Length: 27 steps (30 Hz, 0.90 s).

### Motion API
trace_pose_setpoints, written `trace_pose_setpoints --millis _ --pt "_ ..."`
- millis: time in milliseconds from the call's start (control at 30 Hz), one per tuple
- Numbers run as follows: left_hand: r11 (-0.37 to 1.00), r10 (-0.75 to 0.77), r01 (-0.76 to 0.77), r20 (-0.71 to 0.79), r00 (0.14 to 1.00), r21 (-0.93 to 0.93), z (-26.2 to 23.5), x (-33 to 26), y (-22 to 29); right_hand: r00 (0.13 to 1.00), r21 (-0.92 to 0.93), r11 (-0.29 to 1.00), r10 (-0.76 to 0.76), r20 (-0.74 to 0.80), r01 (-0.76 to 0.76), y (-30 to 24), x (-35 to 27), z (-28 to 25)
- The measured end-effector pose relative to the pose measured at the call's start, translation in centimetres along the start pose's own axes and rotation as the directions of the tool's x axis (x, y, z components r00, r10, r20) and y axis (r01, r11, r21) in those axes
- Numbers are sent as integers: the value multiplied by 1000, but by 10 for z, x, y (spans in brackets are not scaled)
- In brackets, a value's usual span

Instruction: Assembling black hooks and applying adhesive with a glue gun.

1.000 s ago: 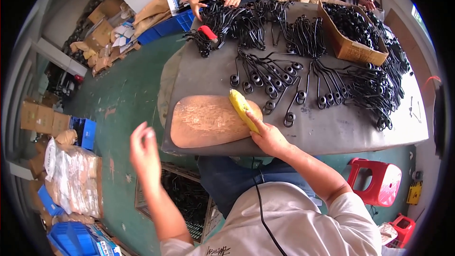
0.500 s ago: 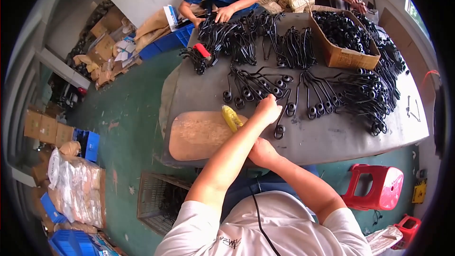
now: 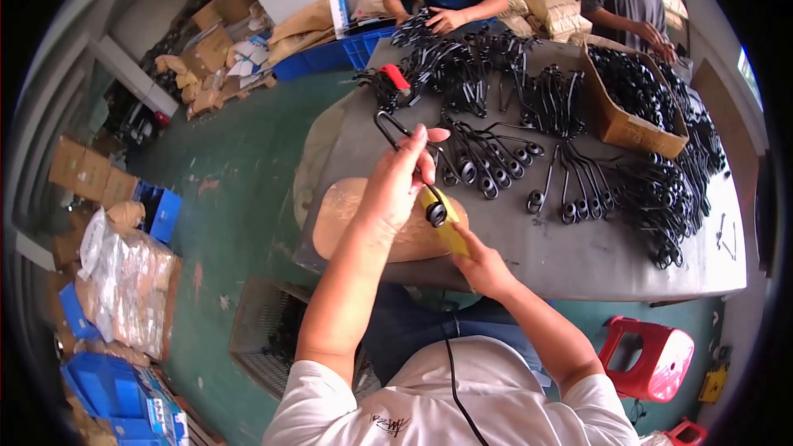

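My left hand (image 3: 400,175) is closed around a black bent metal rod (image 3: 385,125), held over the front left of the table. The rod's looped end points away from me, and its round black ring end (image 3: 435,214) hangs by the yellow object. In my right hand (image 3: 486,268) is a yellow elongated object (image 3: 453,234), gripped at its near end; its exact kind does not show. Beneath both lies a brown board with rounded corners (image 3: 334,227). Farther right, a fanned group of similar black rods (image 3: 496,161) rests on the grey table (image 3: 545,256).
More black rods cover the table's far and right sides. A cardboard box (image 3: 644,134) of black parts stands at the far right. Two people work across the table. A red stool (image 3: 661,359) is at the right, a plastic crate (image 3: 264,330) below the table's left edge.
My left hand has drawn back leftward from the rod group with one rod in it. The yellow object in my right hand has come into fuller view. The whole view has shifted.
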<state>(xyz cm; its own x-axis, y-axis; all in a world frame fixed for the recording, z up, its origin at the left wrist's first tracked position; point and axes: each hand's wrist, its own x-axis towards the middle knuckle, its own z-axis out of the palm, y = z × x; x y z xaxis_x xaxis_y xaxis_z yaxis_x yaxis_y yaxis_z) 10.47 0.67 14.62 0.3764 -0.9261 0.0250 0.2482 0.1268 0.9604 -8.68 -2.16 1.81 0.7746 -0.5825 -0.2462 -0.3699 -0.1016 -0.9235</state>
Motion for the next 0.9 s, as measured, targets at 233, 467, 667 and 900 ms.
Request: trace_pose_setpoints --millis 233,467,667,900 --pt "964 -129 103 96 987 245 -33 -21 -20 951 311 933 -87 -298 183 -7 -26 -22" --pt "823 60 -7 -74 995 568 -60 -16 -59 836 1 926 -341 -429 378 -74 -27 -28" --pt "691 233 -159 -9 972 705 -65 -9 -73 996 -285 955 -85 -17 76 -16 25 -7" --pt "723 348 -293 37 937 626 -66 -20 -74 997 72 997 -35 -74 41 -2 25 -9"
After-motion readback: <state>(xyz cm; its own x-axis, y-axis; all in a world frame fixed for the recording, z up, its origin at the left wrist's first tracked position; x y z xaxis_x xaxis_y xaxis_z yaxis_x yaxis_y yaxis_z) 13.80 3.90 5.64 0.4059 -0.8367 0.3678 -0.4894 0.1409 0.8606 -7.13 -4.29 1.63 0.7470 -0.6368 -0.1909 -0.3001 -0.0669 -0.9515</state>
